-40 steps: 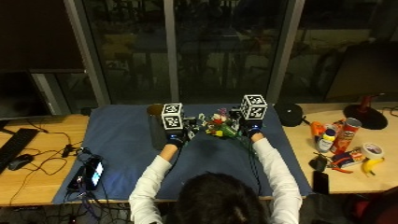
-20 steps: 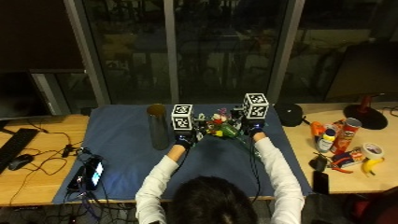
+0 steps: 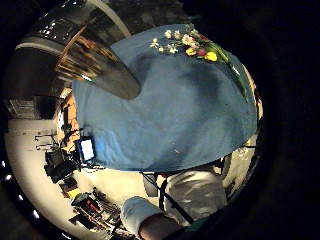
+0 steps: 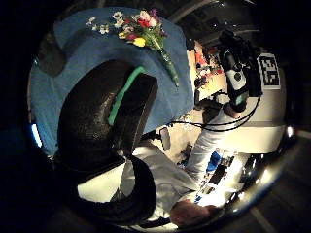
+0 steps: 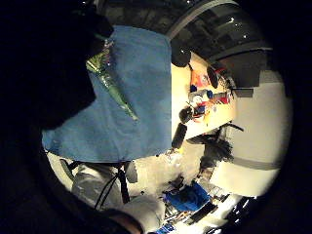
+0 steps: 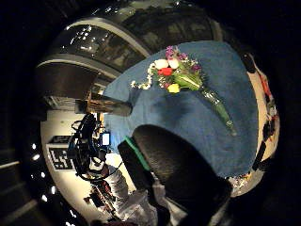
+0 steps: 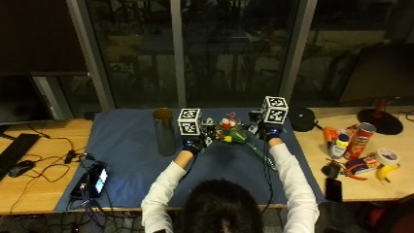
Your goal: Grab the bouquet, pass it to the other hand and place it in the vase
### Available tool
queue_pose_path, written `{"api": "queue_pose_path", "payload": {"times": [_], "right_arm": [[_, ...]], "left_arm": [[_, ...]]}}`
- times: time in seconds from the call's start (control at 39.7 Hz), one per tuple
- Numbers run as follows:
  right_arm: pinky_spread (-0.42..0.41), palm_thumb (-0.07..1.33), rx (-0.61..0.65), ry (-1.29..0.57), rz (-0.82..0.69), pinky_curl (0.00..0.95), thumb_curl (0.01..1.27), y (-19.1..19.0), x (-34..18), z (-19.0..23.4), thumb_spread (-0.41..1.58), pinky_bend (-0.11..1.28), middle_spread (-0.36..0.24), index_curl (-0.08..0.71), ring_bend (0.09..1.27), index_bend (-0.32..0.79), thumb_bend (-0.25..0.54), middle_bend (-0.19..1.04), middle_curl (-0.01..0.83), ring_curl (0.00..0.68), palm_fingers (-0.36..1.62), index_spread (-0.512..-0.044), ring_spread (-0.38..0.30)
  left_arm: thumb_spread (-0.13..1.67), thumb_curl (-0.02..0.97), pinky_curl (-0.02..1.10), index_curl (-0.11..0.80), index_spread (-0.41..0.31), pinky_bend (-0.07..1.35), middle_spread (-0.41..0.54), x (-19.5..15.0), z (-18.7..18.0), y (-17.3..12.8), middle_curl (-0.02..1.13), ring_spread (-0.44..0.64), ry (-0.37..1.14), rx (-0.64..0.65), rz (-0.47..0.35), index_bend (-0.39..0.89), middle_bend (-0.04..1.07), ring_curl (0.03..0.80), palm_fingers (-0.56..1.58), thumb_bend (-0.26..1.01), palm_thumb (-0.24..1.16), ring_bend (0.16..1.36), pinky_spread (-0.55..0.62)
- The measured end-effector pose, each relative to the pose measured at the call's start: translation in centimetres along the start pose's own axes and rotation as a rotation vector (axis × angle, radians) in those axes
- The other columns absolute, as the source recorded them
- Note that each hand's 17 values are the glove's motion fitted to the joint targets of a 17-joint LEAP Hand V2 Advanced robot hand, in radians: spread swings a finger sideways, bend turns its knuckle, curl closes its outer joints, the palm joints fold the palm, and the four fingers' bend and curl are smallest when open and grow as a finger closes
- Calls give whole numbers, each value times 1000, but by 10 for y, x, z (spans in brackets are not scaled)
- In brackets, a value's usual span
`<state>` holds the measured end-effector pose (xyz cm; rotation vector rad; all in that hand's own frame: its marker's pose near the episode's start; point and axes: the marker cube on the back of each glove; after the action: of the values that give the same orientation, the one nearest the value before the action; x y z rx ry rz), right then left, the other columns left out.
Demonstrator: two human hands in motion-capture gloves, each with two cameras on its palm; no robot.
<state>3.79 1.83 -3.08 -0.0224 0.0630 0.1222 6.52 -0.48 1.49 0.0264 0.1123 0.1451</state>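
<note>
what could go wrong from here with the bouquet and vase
The bouquet lies flat on the blue cloth, neither hand holding it. Gripping the blooms rather than the wrapped stems could crush them. The tall narrow vase stands right beside the left hand, so a careless swing could tip it.
</note>
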Motion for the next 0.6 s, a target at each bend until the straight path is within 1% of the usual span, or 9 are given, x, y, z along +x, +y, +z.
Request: {"api": "queue_pose_path", "payload": {"times": [0.08,0.1,0.2,0.28,0.4,0.45,0.48,0.5,0.6], "right_arm": [[215,218,6,-16,31,376,223,-2,9,0,1073,556,-7,170,620,62,-38,190,289,326,369,-347,21],[208,219,4,-24,41,382,227,-2,12,-1,1069,568,-1,171,644,64,-33,201,295,337,422,-323,10],[197,234,-2,-57,90,387,238,1,24,-6,1059,605,4,152,663,51,-20,218,312,342,477,-286,-12],[185,268,-4,-72,137,399,250,3,35,-9,1052,647,7,138,681,33,-10,235,327,353,513,-249,-27],[176,288,-33,-85,189,407,262,3,52,-6,1053,684,10,121,693,33,-16,242,343,363,514,-216,-41],[174,299,-51,-91,202,414,267,4,56,-5,1050,706,16,106,711,6,-16,248,350,371,496,-198,-45],[173,301,-59,-94,209,413,269,4,58,-4,1050,706,15,109,704,30,-18,250,353,369,502,-198,-46],[171,306,-65,-95,218,416,272,3,61,-2,1048,720,21,97,720,5,-17,244,353,375,485,-188,-47],[163,333,-71,-105,260,422,283,-2,74,9,1044,760,33,71,747,-12,-15,248,361,384,443,-163,-49]], "left_arm": [[1233,225,325,195,110,489,281,1,-1,-3,339,315,-3,-2,3,120,199,273,171,-14,136,667,332],[1233,226,325,195,110,489,281,3,-1,-4,340,316,-4,-3,6,120,199,273,171,-14,135,667,332],[1233,229,327,197,107,487,281,10,-4,-11,344,316,-15,-5,9,119,200,274,171,-14,135,667,332],[1234,230,328,198,110,487,281,16,-8,-13,346,316,-23,9,19,119,200,275,171,-14,134,666,333],[1234,232,330,199,111,485,280,25,-13,-8,351,317,-22,18,45,118,202,275,171,-14,134,666,333],[1234,233,331,200,111,485,280,27,-16,-3,352,317,-24,12,49,117,202,276,171,-14,133,665,333],[1234,234,331,200,111,485,280,28,-16,-1,353,317,-26,12,51,117,202,276,171,-14,133,665,333],[1234,234,331,200,112,485,280,29,-16,-1,354,317,-28,13,54,118,202,276,171,-14,133,665,333],[1234,235,333,201,112,484,275,29,-12,-4,357,317,-35,16,68,118,201,277,171,-14,133,665,333]]}}
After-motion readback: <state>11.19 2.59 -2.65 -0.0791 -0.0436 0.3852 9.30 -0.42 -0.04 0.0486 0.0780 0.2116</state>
